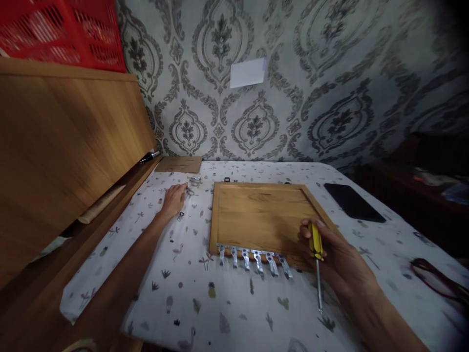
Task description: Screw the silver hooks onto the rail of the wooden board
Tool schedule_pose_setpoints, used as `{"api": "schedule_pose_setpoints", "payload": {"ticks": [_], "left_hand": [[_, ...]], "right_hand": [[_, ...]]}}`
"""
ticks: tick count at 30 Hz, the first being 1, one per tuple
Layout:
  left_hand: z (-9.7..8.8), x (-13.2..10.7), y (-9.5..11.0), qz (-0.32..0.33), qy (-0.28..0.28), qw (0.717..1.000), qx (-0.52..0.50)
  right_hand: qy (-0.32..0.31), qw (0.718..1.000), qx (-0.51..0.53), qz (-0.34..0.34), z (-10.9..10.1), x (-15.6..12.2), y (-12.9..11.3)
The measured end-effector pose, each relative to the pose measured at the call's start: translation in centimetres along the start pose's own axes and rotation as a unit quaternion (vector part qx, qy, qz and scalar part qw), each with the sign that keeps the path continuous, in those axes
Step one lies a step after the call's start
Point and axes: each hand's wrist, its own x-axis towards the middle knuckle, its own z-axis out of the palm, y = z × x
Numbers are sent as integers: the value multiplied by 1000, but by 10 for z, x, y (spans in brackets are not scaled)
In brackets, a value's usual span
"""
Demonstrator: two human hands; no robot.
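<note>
A yellow-handled screwdriver [315, 242] is gripped in my right hand [335, 254], its metal shaft pointing down towards me. That hand is over the near right corner of a framed wooden board [262, 210] lying flat on the table. Along the board's near edge runs a metal hook rail [252, 252], its several hooks hanging over the cloth. My left hand [175, 198] rests on the table left of the board, its fingertips at some small shiny metal pieces [189, 190]. Whether its fingers hold one of them is too small to make out.
A printed white cloth [223, 318] covers the table. Brown cardboard [178, 164] lies at the back by the patterned wall. A black phone [353, 202] and dark-rimmed glasses [439, 281] lie to the right. A wooden cabinet [73, 142] with a red basket [95, 34] on top borders the left.
</note>
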Motion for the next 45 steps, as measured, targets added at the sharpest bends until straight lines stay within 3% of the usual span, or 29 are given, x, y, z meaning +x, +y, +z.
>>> {"api": "schedule_pose_setpoints", "payload": {"ticks": [9, 19, 31, 45], "left_hand": [[-6, 1, 7, -5, -38, 999, 0], [-1, 9, 17, -38, -17, 999, 4], [-9, 21, 18, -71, -19, 997, 4], [-6, 21, -9, -4, -44, 999, -16]], "right_hand": [[26, 999, 29, 3, 12, -10, -5], [35, 999, 26, 9, 16, -8, -5], [12, 1000, 12, -1, 8, -6, -2], [45, 999, 0, -10, 16, -8, -3]]}}
